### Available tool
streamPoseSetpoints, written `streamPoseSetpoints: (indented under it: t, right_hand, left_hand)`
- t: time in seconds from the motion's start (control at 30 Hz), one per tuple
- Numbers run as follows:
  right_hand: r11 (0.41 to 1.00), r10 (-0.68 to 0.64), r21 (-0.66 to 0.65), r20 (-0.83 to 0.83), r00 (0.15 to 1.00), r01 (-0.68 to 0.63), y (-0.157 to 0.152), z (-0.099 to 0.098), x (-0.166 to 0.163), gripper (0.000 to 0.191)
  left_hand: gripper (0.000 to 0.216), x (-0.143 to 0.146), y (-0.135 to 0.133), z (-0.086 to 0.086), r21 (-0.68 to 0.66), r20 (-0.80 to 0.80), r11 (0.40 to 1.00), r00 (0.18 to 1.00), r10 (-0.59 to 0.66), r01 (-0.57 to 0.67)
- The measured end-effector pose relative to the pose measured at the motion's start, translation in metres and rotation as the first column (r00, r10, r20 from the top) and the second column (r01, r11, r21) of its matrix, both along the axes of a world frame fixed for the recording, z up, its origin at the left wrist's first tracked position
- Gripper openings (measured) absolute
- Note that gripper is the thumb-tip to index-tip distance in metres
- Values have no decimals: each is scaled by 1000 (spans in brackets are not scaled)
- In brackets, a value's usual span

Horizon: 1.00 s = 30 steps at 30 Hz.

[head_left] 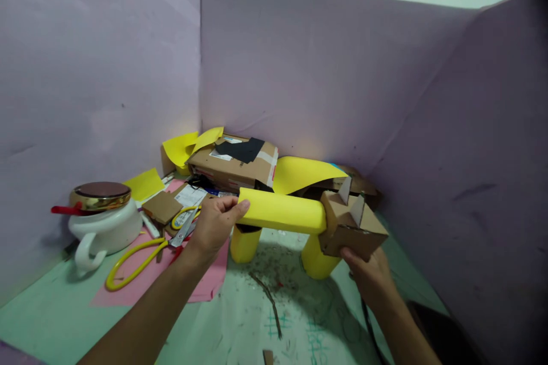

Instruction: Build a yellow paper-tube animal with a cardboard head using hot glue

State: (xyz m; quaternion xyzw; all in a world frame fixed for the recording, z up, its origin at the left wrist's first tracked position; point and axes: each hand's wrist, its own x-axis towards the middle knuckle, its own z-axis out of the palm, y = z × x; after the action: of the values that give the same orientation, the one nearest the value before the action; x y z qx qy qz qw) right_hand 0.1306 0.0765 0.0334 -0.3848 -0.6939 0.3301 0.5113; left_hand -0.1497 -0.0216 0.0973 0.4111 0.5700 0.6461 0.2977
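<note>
Yellow paper-tube animal model (280,212) with brown cardboard head (353,228) stands on the green tabletop (240,319), left hand (213,228) closed around its tail end, right hand (370,276) holding the head from beneath. Light, hollow, crushable, I judge: grip both ends gently. Left of the model lie yellow-handled scissors (169,242); behind it, a cardboard box (233,165).

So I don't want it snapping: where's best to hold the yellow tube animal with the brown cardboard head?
Probably the horizontal yellow tube body, gripped from the side at its free end, where the left hand is: it is round and spans both upright yellow legs. The brown cardboard head overhangs the other end, so support it from below, as the right hand does.
</note>
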Motion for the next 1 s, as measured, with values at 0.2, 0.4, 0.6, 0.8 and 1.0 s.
streamPoseSetpoints:
  t: [0.2,0.4,0.6,0.8,1.0]
  right_hand:
    - [999,-14,-50,-16,1000,13,-3,-2,-1,58]
    - [999,0,-34,-7,1000,0,-2,3,0,54]
    - [1000,-16,-13,-20,1000,16,0,1,-2,58]
    - [1000,4,5,-25,1000,-4,-2,2,-3,57]
    - [999,41,-7,-52,998,-42,-4,8,-6,63]
  left_hand:
    - [23,4,-1,5,-15,28,1000,1000,11,-10]
    - [24,7,-3,12,-16,24,1000,1000,9,-9]
    - [25,5,-2,11,-31,-14,999,1000,24,-25]
    - [26,5,-2,11,-9,31,1000,1000,4,-3]
    - [26,7,-1,14,-4,93,1000,996,-17,18]
